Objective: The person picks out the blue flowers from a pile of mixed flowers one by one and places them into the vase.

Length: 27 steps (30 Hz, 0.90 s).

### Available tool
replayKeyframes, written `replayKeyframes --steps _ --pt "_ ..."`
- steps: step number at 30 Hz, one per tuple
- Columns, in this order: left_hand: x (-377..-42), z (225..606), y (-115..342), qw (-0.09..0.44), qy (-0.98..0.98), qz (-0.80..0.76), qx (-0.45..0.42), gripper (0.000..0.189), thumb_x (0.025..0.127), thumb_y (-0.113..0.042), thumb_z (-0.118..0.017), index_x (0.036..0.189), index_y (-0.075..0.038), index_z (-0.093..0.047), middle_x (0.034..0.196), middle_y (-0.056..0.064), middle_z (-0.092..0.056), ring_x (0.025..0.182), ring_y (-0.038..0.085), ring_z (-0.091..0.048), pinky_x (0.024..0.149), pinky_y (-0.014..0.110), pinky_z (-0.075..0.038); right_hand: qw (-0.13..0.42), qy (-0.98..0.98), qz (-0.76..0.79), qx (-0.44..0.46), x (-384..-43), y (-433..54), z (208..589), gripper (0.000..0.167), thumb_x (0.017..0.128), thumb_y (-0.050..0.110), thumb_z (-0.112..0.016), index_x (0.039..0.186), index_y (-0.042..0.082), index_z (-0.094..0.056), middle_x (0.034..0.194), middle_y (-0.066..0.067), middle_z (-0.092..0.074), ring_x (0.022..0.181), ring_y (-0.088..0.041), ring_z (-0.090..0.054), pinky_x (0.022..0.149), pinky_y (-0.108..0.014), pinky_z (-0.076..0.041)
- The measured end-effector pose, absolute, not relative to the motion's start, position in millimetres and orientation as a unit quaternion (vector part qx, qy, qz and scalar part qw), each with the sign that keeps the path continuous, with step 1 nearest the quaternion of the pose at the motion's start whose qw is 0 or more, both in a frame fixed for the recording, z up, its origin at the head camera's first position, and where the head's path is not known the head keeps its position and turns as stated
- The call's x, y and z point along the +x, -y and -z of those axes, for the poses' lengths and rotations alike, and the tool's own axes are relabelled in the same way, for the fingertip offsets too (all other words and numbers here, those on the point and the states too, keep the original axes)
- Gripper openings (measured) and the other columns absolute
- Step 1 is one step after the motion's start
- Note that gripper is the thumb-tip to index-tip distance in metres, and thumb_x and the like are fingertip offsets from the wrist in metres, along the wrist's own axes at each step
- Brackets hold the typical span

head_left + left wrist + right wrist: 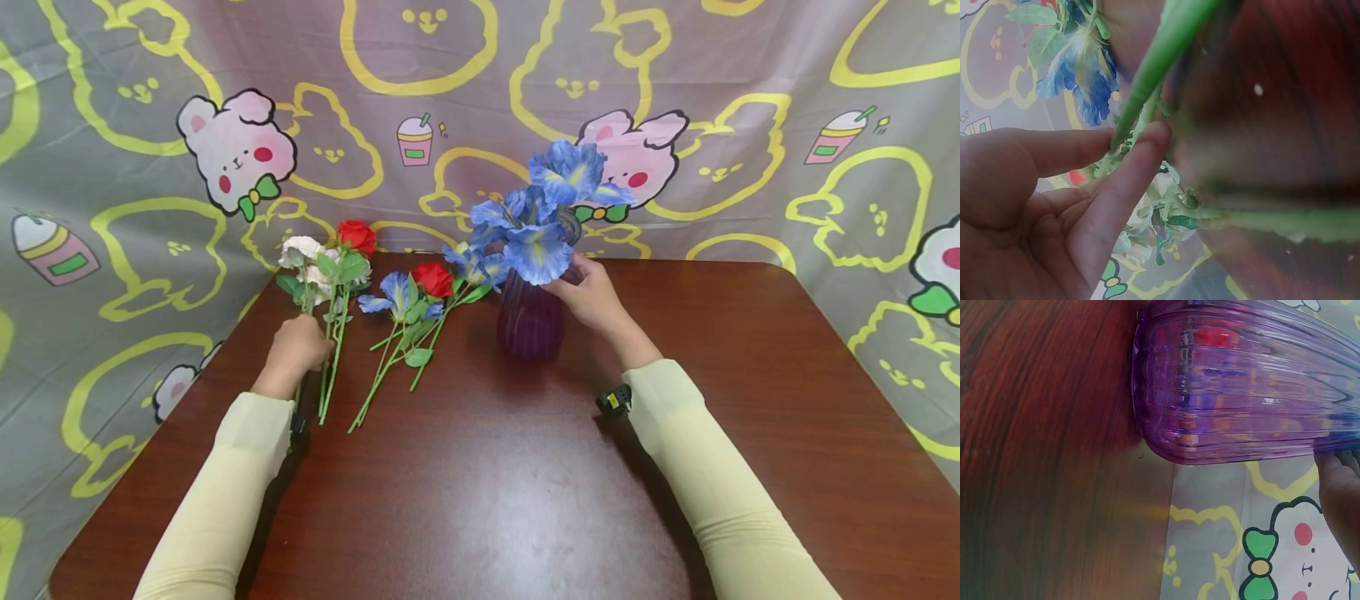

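Note:
A translucent purple ribbed vase (530, 321) stands upright on the table, several blue irises (536, 258) above its mouth. My right hand (597, 304) holds the vase's upper part from the right; petals and the vase hide some fingers. In the right wrist view, part of that hand (1342, 500) lies against the vase (1229, 387). My left hand (295, 350) is at the stems below white roses (302, 250). Up close, its thumb and finger pinch a green stem (1147, 81); which bloom that stem bears, I cannot tell.
Right of the left hand, a red rose (357, 237) lies with its long stem. Between there and the vase lie another red rose (432, 280) and blue irises (395, 293). A patterned cloth (465, 108) hangs behind the brown table (480, 467).

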State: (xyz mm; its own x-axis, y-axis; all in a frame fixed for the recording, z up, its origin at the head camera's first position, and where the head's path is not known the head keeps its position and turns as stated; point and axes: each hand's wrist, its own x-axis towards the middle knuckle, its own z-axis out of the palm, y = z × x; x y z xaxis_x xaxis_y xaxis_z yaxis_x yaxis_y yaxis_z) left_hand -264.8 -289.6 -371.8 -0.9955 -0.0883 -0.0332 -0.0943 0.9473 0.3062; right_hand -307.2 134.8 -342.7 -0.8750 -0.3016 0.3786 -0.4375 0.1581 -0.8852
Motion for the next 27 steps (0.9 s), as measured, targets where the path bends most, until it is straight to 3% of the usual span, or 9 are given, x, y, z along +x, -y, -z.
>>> replayKeyframes --steps 7,14,20,27 --pt "-264.0 371.4 288.0 0.012 -0.984 -0.170 -0.046 0.040 0.082 -0.010 -0.055 0.043 -0.013 -0.049 0.044 0.002 -0.054 0.045 0.021 -0.057 0.049 0.035 -0.044 0.051 0.762 -0.599 0.241 -306.5 -135.5 341.6 0.047 0.090 0.001 -0.064 0.133 -0.011 -0.050 0.129 -0.027 -0.056 0.121 -0.035 -0.053 0.095 -0.034 -0.048" --pt "-265.7 371.4 283.9 0.028 -0.986 -0.163 -0.037 0.042 0.087 -0.012 -0.064 0.045 -0.012 -0.054 0.047 0.001 -0.057 0.047 0.018 -0.058 0.057 0.039 -0.049 0.051 0.757 -0.604 0.242 -307.8 -135.0 342.6 0.047 0.090 0.000 -0.064 0.133 -0.011 -0.050 0.129 -0.027 -0.056 0.121 -0.035 -0.053 0.095 -0.035 -0.047" --pt "-265.8 370.2 281.4 0.036 -0.985 -0.163 -0.036 0.045 0.087 -0.009 -0.063 0.043 -0.013 -0.053 0.046 0.001 -0.056 0.047 0.019 -0.057 0.056 0.037 -0.047 0.050 0.759 -0.602 0.242 -306.5 -135.7 341.9 0.047 0.090 0.001 -0.063 0.134 -0.011 -0.049 0.130 -0.027 -0.056 0.122 -0.036 -0.052 0.095 -0.034 -0.047" --pt "-265.5 369.7 277.3 -0.034 -0.988 -0.150 -0.022 0.045 0.081 -0.009 -0.067 0.043 -0.014 -0.042 0.043 -0.005 -0.034 0.045 0.017 -0.036 0.047 0.032 -0.033 0.052 0.754 -0.607 0.243 -305.9 -135.5 341.7 0.047 0.090 0.000 -0.063 0.133 -0.012 -0.050 0.129 -0.027 -0.056 0.122 -0.036 -0.052 0.094 -0.031 -0.047"
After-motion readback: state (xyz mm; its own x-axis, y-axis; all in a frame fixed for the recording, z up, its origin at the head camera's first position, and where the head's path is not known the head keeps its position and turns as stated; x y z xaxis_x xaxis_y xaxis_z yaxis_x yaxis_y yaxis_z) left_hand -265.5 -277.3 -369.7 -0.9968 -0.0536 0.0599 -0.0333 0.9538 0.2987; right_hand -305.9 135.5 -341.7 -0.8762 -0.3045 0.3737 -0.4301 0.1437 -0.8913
